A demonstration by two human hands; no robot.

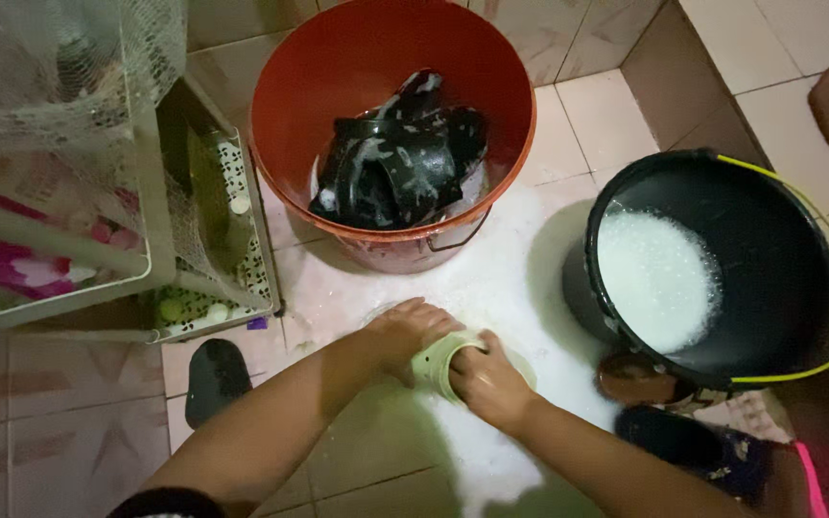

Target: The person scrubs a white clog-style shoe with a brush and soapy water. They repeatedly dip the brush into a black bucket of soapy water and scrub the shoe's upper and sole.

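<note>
Here, on a suds-covered tiled floor [520, 278], a left hand [413, 329] and right hand [485, 382] both closed around a pale green cup [443, 363] — light, rigid and probably slippery with soap, best gripped round its wall — before a red bucket [285, 125] of dark foamy items [400, 153] and a black bucket [769, 240] of white foam [654, 278]

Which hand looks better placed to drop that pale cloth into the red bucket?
Probably the left hand: it lies on the pale cloth on the side nearer the red bucket. The right hand grips the cloth too, but sits farther back.
</note>
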